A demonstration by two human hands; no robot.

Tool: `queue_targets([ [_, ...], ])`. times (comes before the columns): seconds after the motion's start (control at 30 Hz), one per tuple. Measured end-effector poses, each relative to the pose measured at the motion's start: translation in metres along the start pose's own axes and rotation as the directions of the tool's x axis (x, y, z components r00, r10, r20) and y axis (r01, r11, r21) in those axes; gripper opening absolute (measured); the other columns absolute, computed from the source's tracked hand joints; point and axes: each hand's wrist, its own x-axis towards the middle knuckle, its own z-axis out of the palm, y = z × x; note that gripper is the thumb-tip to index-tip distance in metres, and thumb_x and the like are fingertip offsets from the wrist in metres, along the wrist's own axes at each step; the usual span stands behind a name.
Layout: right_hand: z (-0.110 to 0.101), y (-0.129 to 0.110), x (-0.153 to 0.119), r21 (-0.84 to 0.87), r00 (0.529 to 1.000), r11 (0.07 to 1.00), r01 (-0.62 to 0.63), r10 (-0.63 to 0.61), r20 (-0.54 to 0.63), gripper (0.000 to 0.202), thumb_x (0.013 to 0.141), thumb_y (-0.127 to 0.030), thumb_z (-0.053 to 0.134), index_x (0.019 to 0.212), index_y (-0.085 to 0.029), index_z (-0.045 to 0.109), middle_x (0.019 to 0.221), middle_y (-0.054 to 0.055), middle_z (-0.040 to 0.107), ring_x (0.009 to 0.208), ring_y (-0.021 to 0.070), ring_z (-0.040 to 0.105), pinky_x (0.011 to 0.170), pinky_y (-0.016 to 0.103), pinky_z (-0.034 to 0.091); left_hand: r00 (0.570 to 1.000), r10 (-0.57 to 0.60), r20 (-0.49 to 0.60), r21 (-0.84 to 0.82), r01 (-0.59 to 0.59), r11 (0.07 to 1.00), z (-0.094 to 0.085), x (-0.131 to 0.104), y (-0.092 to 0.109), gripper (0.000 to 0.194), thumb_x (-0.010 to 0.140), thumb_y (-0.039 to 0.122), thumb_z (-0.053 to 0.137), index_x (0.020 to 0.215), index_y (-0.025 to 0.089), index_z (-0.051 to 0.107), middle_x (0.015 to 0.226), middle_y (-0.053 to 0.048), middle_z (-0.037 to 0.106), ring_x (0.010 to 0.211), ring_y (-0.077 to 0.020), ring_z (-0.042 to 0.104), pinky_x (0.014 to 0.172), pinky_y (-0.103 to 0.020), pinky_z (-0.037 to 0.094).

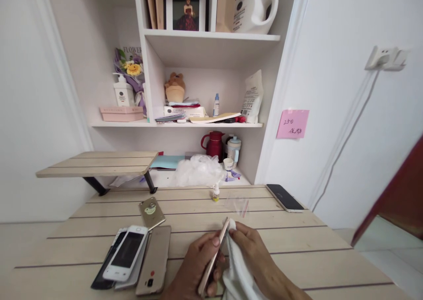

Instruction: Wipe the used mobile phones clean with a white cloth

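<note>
My left hand is closed around a smartphone with a pinkish-gold edge, which is tilted up on its side. A white cloth is pinched in my right hand, its top pressed against the phone's upper end and the rest hanging down to the table. To the left lie a gold phone with a frog sticker, a long gold phone, and a white phone on top of other phones. A black-screened phone rests at the far right.
A small dropper bottle and a clear zip bag are on the slatted table beyond my hands. A raised wooden stand is at the left. Behind are shelves holding a red jug and crumpled plastic.
</note>
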Motion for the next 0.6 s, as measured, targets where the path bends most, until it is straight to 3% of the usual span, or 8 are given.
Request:
queue_targets([
  [0.13,-0.008,-0.002,0.000,-0.148,0.990,0.982,0.119,-0.129,-0.062,0.036,0.086,-0.050,0.062,0.089,-0.015,0.070,0.068,0.000,0.062,0.064,0.0172,0.055,0.062,0.026,0.044,0.999,-0.029,-0.022,0.034,0.029,0.999,-0.001,0.005,-0.008,0.053,0.076,0.062,0.063,0.102,0.016,0.058,0.068,0.000,0.054,0.044,-0.0087,0.048,0.030,-0.016,0.030],
  [0.23,-0.010,-0.003,-0.002,-0.284,0.971,0.936,0.208,-0.233,-0.060,0.033,0.090,-0.045,0.058,0.100,-0.016,0.071,0.073,0.000,0.063,0.074,0.0197,0.056,0.068,0.027,0.044,0.999,-0.045,-0.027,0.018,0.045,0.999,0.000,0.005,-0.010,0.052,0.078,0.065,0.059,0.095,0.017,0.058,0.071,-0.003,0.058,0.046,-0.0087,0.049,0.031,-0.015,0.032],
  [0.37,-0.010,0.002,-0.005,-0.536,0.918,0.774,0.338,-0.396,0.008,0.035,0.098,-0.035,0.045,0.120,-0.017,0.064,0.084,0.003,0.066,0.081,0.0209,0.060,0.075,0.028,0.047,0.992,-0.094,-0.082,-0.024,0.092,0.995,0.002,0.003,-0.007,0.046,0.083,0.061,0.054,0.091,0.016,0.060,0.071,-0.004,0.059,0.045,-0.0089,0.049,0.032,-0.015,0.032],
  [0.47,-0.010,0.011,-0.006,-0.628,0.873,0.666,0.402,-0.486,0.042,0.040,0.100,-0.030,0.040,0.135,-0.018,0.055,0.088,0.005,0.067,0.081,0.0201,0.063,0.076,0.028,0.050,0.993,-0.084,-0.077,-0.037,0.081,0.996,0.002,0.004,-0.007,0.036,0.083,0.051,0.058,0.090,0.016,0.063,0.067,-0.003,0.059,0.044,-0.0082,0.048,0.032,-0.014,0.028],
  [0.6,-0.009,0.022,-0.007,-0.694,0.785,0.491,0.526,-0.594,0.174,0.045,0.100,-0.022,0.036,0.144,-0.021,0.046,0.085,0.005,0.063,0.072,0.0177,0.063,0.068,0.028,0.053,0.988,-0.121,-0.101,-0.081,0.113,0.990,0.003,0.007,-0.009,0.035,0.082,0.049,0.057,0.083,0.015,0.063,0.062,-0.003,0.057,0.043,-0.0085,0.049,0.031,-0.014,0.026],
])
